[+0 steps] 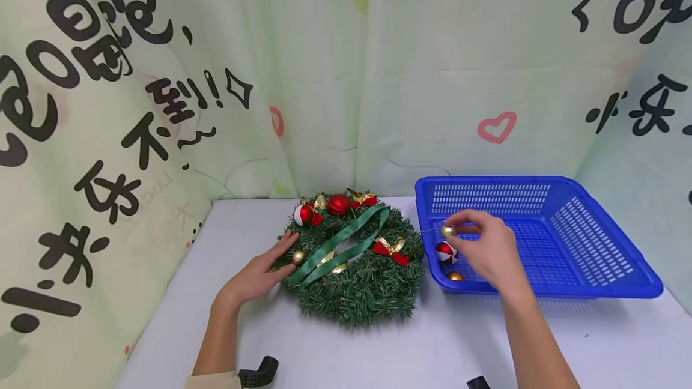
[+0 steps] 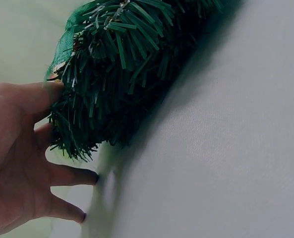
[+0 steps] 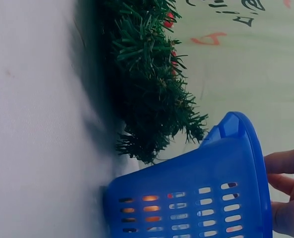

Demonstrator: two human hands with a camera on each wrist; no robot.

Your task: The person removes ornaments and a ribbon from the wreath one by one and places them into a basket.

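Observation:
A green wreath (image 1: 357, 299) lies on the table with a green ribbon loop (image 1: 346, 245) across it. It carries a gold ball (image 1: 298, 257), a red ball (image 1: 339, 204), a red-and-white ball (image 1: 304, 214) and red-and-gold bows (image 1: 390, 250). My left hand (image 1: 254, 278) rests against the wreath's left side, fingers spread; in the left wrist view the thumb touches the greenery and two fingertips reach the tabletop. Over the left end of the blue basket (image 1: 486, 180), my right hand (image 1: 489, 251) pinches a small gold ball ornament (image 1: 447, 231); a thin strand runs leftward from it.
Inside the basket's left end lie a red-and-white ball (image 1: 446, 252) and an orange-gold ball (image 1: 455, 277). The basket stands close to the wreath's right side. A printed curtain (image 1: 421, 77) hangs behind the white table (image 1: 346, 359).

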